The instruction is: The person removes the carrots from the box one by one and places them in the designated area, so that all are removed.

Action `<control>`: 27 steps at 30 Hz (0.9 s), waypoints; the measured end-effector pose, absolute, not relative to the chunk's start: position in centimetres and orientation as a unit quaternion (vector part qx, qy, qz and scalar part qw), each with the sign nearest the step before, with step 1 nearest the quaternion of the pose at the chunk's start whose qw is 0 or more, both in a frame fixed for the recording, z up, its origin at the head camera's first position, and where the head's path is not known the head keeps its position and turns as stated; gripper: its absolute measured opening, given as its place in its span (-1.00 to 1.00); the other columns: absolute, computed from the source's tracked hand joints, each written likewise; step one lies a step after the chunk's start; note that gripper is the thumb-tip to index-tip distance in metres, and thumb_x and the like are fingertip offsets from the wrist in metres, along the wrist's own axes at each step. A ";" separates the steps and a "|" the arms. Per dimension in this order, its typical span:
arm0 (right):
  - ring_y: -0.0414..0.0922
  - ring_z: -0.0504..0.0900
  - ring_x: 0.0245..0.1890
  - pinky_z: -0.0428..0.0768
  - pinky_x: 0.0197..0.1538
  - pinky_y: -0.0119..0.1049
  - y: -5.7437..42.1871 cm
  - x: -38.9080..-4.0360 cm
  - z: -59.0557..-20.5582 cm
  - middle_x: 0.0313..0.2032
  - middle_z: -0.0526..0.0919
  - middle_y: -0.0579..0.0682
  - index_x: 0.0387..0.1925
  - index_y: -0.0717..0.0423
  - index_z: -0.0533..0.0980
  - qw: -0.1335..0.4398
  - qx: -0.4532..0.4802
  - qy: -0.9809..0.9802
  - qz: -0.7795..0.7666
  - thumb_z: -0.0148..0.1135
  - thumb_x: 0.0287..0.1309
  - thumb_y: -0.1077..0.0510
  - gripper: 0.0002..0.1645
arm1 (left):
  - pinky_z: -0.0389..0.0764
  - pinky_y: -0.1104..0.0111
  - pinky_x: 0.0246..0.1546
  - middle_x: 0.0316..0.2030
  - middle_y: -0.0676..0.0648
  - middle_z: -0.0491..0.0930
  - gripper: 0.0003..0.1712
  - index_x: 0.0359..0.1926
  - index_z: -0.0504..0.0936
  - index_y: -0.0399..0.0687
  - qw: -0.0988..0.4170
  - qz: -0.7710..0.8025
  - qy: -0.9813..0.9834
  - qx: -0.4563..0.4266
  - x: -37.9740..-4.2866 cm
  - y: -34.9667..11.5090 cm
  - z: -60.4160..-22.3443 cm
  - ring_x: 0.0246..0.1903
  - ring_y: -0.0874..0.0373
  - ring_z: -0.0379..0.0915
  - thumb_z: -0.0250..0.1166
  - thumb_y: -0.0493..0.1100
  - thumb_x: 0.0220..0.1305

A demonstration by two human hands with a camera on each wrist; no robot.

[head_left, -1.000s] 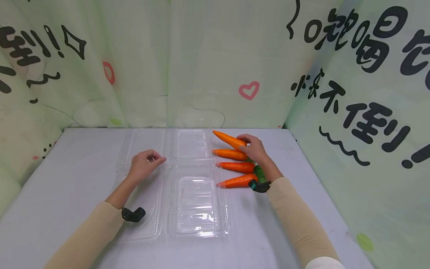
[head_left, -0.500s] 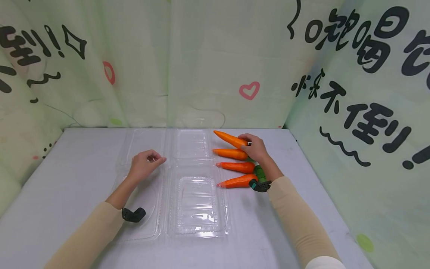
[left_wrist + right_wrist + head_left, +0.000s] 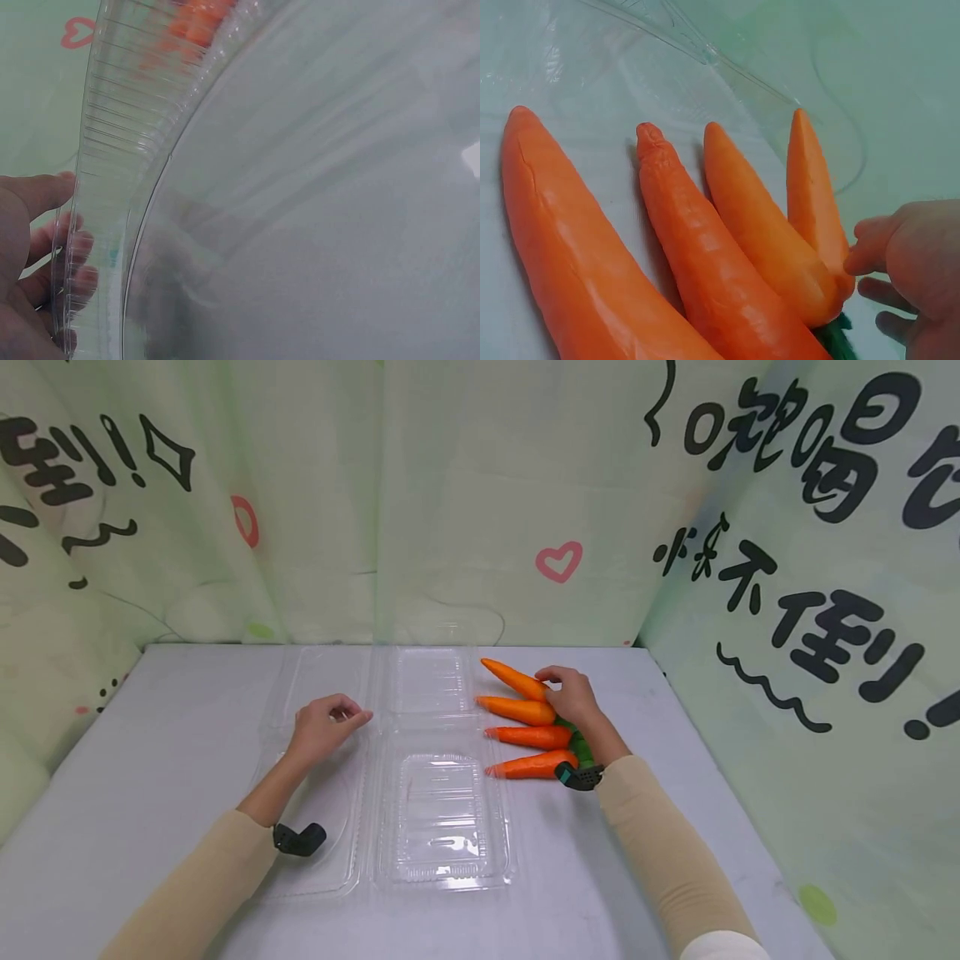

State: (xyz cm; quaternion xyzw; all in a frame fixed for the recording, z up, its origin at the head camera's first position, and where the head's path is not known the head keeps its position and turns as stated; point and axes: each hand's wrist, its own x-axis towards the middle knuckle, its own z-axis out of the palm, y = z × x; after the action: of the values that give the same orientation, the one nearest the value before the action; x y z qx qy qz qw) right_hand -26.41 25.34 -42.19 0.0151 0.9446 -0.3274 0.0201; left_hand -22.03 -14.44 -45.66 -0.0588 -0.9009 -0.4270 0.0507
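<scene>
In the head view, several orange carrots (image 3: 523, 737) lie in a row, green tops to the right. The right hand (image 3: 573, 695) is at the thick end of the farthest carrot (image 3: 513, 678). Its thumb is close beside that carrot (image 3: 817, 195) in the right wrist view, and the other fingers lie loose and apart, not curled round it. The left hand (image 3: 324, 727) is at a clear plastic clamshell lid (image 3: 322, 827) with fingers curled. In the left wrist view its fingers (image 3: 84, 285) show through the lid's edge, thumb in front.
A clear ribbed clamshell tray (image 3: 442, 814) joins the lid's right side, close to the carrot tips. Another clear clamshell tray (image 3: 427, 681) stands behind it. The white table (image 3: 150, 760) meets a pale green printed curtain (image 3: 450, 502) at the back.
The farthest carrot has come down slightly toward the others, its tip lower. The right hand has loosened its fingers from that carrot. The left hand stays in place.
</scene>
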 end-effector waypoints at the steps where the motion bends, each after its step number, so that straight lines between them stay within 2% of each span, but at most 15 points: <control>1: 0.11 0.38 0.26 0.39 0.33 0.02 25.4 -26.4 -42.3 0.19 0.52 0.14 0.13 0.12 0.51 0.024 0.018 0.945 -0.326 0.06 0.28 0.36 -0.60 | 0.38 0.35 -0.29 -0.35 -0.11 0.62 -0.72 -0.33 0.63 -0.12 0.050 -0.427 -0.901 -0.058 -22.0 -14.4 -45.7 -0.29 0.08 0.42 0.35 0.02 0.20; 16: 0.12 0.42 0.24 0.37 0.34 0.01 26.0 -26.0 -42.4 0.18 0.54 0.17 0.16 0.18 0.48 0.002 0.013 0.935 -0.355 0.13 0.29 0.28 -0.60 | 0.35 0.32 -0.24 -0.33 -0.12 0.61 -0.71 -0.31 0.62 -0.12 0.043 -0.421 -0.905 -0.049 -22.0 -14.3 -45.3 -0.26 0.05 0.42 0.34 0.03 0.21; 22: 0.12 0.42 0.22 0.42 0.30 -0.01 25.6 -25.7 -42.3 0.21 0.52 0.15 0.18 0.14 0.46 0.004 0.017 0.932 -0.363 0.16 0.29 0.24 -0.58 | 0.18 0.05 0.02 -0.34 -0.15 0.62 -0.73 -0.30 0.61 -0.14 0.054 -0.421 -0.904 -0.062 -22.0 -14.3 -45.2 -0.25 0.01 0.44 0.34 -0.01 0.22; 27: 0.10 0.42 0.23 0.42 0.31 -0.02 25.2 -25.4 -42.2 0.22 0.51 0.13 0.21 0.11 0.45 0.000 0.019 0.930 -0.367 0.17 0.30 0.21 -0.55 | 0.09 -0.05 0.10 -0.29 -0.17 0.65 -0.73 -0.23 0.62 -0.15 0.066 -0.425 -0.900 -0.072 -22.0 -14.4 -45.0 -0.22 -0.03 0.48 0.34 -0.03 0.22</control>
State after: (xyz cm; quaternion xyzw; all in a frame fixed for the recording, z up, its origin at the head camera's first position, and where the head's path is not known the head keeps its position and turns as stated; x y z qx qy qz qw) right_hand -25.41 25.22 -42.23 0.0186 0.9301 -0.3668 0.0003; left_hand -22.03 -14.40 -45.00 -0.0720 -0.8997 -0.4255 0.0664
